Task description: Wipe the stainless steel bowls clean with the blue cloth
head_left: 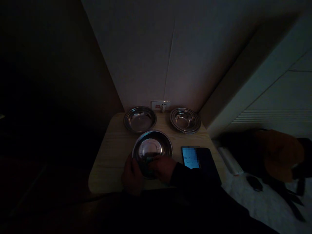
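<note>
A shiny metal bowl (167, 143) rests at the front of a small wooden table, in dim light. My left hand (132, 177) grips its near left rim, thumb against the edge. Inside the bowl, my right hand (162, 166) is closed on a dark green cloth (145, 168), pressed to the near inner wall. Part of the cloth is hidden by the fingers. Behind on the left lies another metal bowl (140, 120). At the back right sits a stack of metal bowls (185, 121).
The wooden table (107, 162) stands against a wall with a power socket (161, 106). A lit phone (191, 158) lies on a dark flat object (210, 164) by my right forearm. To the right, an orange-brown item (280, 156) and a dark oval object (254, 183) lie on a pale surface.
</note>
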Tool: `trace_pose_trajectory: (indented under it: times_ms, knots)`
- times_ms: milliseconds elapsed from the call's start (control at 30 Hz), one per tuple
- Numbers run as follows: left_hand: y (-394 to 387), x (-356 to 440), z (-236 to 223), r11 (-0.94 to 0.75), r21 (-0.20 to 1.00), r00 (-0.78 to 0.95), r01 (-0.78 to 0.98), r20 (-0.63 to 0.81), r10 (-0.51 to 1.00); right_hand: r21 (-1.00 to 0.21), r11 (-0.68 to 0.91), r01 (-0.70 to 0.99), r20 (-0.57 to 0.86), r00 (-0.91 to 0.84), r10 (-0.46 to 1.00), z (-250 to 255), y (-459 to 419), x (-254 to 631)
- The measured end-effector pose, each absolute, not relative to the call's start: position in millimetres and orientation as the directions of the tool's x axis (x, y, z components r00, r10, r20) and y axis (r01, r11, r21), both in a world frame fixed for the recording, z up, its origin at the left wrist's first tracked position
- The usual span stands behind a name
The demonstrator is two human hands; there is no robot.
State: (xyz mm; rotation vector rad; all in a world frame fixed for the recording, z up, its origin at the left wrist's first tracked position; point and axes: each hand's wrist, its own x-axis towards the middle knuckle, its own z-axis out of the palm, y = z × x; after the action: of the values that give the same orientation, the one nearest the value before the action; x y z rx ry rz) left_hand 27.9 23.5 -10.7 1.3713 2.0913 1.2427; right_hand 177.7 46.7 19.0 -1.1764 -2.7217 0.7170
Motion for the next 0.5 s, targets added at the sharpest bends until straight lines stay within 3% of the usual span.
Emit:
trace_pose_trajectory:
  times_ms: [67,167,500]
  knots:
    - [24,28,-10,0.147,0.815,-0.458,0.56,0.157,0.875,-0.365,0.548,0.753,-0.18,-0.634,0.752,22,46,186]
    - [25,28,-11,0.14,0.83,-0.451,0.54,0.145,0.88,-0.305,0.506,0.807,-0.192,-0.572,0.797,22,46,188]
    - [31,23,-20,0.165,0.877,-0.502,0.452,0.097,0.86,-0.367,0.472,0.801,-0.073,-0.531,0.844,11,34,178]
